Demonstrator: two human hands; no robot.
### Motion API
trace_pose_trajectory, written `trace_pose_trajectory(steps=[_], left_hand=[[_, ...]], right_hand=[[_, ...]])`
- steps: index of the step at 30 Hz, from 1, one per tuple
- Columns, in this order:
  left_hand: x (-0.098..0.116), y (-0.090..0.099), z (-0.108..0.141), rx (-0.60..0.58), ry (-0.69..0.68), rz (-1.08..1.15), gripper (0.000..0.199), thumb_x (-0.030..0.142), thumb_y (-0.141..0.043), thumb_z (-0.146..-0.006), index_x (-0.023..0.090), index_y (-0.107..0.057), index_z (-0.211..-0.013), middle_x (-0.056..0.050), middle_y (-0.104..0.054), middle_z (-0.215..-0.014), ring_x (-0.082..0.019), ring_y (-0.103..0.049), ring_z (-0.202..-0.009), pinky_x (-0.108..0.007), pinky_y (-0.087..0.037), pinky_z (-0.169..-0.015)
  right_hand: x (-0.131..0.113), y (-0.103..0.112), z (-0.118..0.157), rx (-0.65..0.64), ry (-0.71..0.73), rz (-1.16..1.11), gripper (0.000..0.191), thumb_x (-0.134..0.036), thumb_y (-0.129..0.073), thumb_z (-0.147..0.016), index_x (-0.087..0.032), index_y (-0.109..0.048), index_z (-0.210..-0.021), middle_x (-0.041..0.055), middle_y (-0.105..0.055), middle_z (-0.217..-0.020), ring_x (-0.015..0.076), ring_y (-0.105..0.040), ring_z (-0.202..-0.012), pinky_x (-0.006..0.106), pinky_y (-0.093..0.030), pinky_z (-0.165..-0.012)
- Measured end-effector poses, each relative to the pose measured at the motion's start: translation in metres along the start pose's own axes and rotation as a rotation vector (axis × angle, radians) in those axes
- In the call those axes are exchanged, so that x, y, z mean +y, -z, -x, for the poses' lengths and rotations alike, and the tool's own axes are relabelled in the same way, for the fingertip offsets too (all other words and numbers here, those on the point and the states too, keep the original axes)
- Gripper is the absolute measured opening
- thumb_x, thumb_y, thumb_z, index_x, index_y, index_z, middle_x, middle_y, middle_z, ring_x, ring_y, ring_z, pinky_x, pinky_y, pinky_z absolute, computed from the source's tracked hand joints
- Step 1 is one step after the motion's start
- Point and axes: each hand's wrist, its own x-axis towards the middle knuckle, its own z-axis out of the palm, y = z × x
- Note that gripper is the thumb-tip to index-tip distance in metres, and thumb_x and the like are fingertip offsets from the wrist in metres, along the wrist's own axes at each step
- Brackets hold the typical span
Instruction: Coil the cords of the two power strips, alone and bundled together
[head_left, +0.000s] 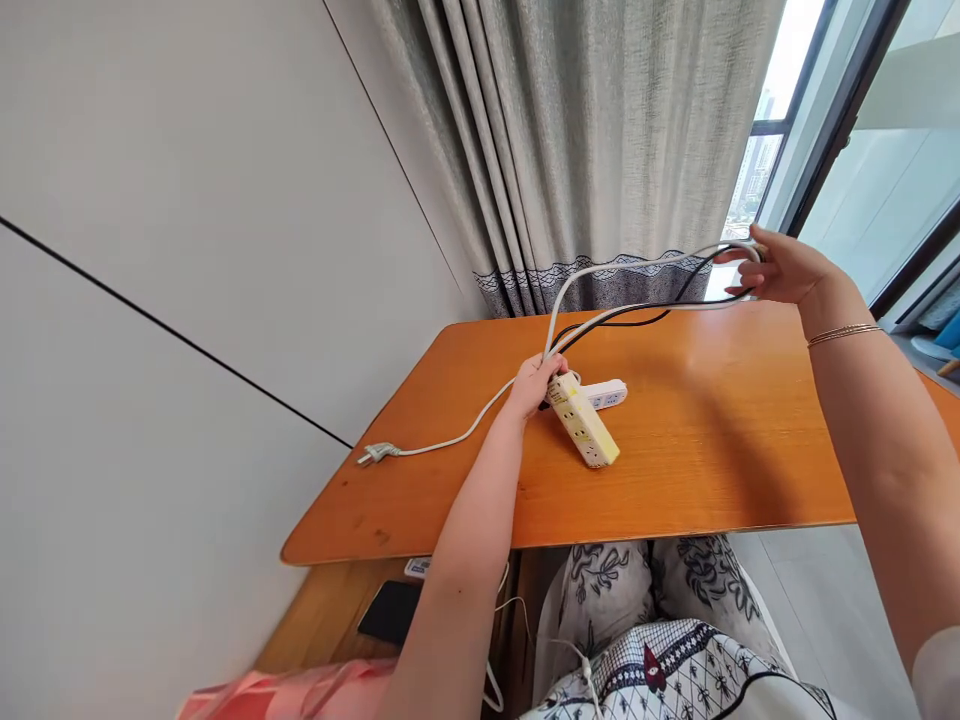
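Note:
My left hand (534, 384) is closed round the cord end of a yellowed power strip (583, 422), which is tilted over the table. White and black cords run up from that grip to the right. My right hand (776, 265) is raised at the upper right, its fingers curled round the loops of the white cord (600, 268) and the black cord (634, 323). A second, white power strip (607, 393) lies on the table behind the first, partly hidden. A plug (379, 453) on a white cord rests on the table at the left.
The orange wooden table (675, 490) has a white wall panel (187, 250) on its left and a grey curtain (600, 130) behind it. A dark phone-like slab (390, 610) lies on a lower wooden surface at the left. A window (757, 150) stands at the right.

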Motion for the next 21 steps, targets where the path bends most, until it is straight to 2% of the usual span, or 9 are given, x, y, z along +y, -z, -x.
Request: trace_pose_trajectory(steps=[2,3,4,6,8,12,17,21], left_hand=[[0.003,0.002,0.0,0.004,0.039,0.021,0.036,0.051,-0.072,-0.07,0.018,-0.058,-0.065,0.0,-0.055,-0.06,-0.012,-0.048,-0.055,-0.025,-0.038,-0.054],[0.004,0.003,0.0,-0.003,0.067,0.038,0.034,0.05,-0.073,-0.068,0.018,-0.061,-0.067,0.001,-0.053,-0.058,-0.011,-0.047,-0.054,-0.025,-0.037,-0.053],[0.004,0.003,0.0,-0.016,0.093,0.054,0.034,0.048,-0.074,-0.066,0.017,-0.064,-0.071,0.003,-0.051,-0.057,-0.01,-0.045,-0.052,-0.024,-0.035,-0.052],[0.005,0.003,0.002,-0.065,0.129,0.071,0.035,0.047,-0.075,-0.063,0.015,-0.069,-0.077,0.004,-0.049,-0.056,-0.009,-0.042,-0.05,-0.024,-0.033,-0.051],[0.005,0.002,0.003,-0.129,0.147,0.058,0.038,0.046,-0.076,-0.062,0.013,-0.072,-0.081,0.003,-0.053,-0.058,-0.009,-0.044,-0.051,-0.024,-0.033,-0.052],[0.003,-0.002,0.005,-0.226,0.179,-0.039,0.037,0.046,-0.076,-0.059,0.012,-0.072,-0.074,-0.003,-0.064,-0.067,-0.011,-0.051,-0.058,-0.025,-0.038,-0.056],[0.006,-0.007,0.007,-0.29,0.147,-0.139,0.041,0.053,-0.078,-0.061,0.014,-0.069,-0.072,-0.001,-0.061,-0.068,-0.011,-0.049,-0.059,-0.024,-0.036,-0.054],[0.008,-0.01,0.009,-0.309,0.102,-0.182,0.047,0.059,-0.077,-0.063,0.016,-0.063,-0.073,0.001,-0.057,-0.068,-0.011,-0.046,-0.061,-0.024,-0.036,-0.055]], right_hand=[[0.006,0.006,0.002,-0.201,-0.283,-0.144,0.036,-0.044,-0.061,-0.096,-0.022,-0.067,-0.068,-0.0124,-0.026,-0.039,0.0068,-0.025,-0.04,0.037,-0.048,-0.063],[0.006,0.008,0.0,-0.212,-0.339,-0.212,0.034,-0.04,-0.061,-0.097,-0.022,-0.065,-0.068,-0.013,-0.026,-0.04,0.0059,-0.023,-0.04,0.036,-0.048,-0.065],[0.004,0.008,-0.005,-0.15,-0.335,-0.269,0.035,-0.035,-0.058,-0.099,-0.023,-0.063,-0.066,-0.0135,-0.025,-0.041,0.0054,-0.02,-0.04,0.034,-0.046,-0.064],[-0.004,0.005,-0.017,0.027,-0.273,-0.365,0.045,-0.027,-0.045,-0.104,-0.025,-0.056,-0.06,-0.0133,-0.02,-0.04,0.0056,-0.017,-0.04,0.03,-0.042,-0.061],[-0.016,-0.001,-0.03,0.166,-0.199,-0.433,0.051,-0.027,-0.035,-0.106,-0.027,-0.049,-0.057,-0.013,-0.015,-0.04,0.0067,-0.016,-0.04,0.028,-0.039,-0.06],[-0.044,-0.011,-0.04,0.338,-0.047,-0.571,0.042,-0.036,-0.037,-0.107,-0.029,-0.051,-0.069,-0.0129,-0.014,-0.048,0.0103,-0.025,-0.045,0.025,-0.042,-0.068],[-0.061,-0.02,-0.037,0.597,0.094,-0.671,0.035,-0.039,-0.032,-0.108,-0.029,-0.057,-0.086,-0.0073,-0.033,-0.055,0.0147,-0.051,-0.062,0.026,-0.045,-0.078],[-0.054,-0.023,-0.034,0.683,0.126,-0.895,0.032,-0.04,-0.038,-0.106,-0.027,-0.061,-0.088,-0.0017,-0.052,-0.066,0.0135,-0.06,-0.077,0.024,-0.046,-0.08]])
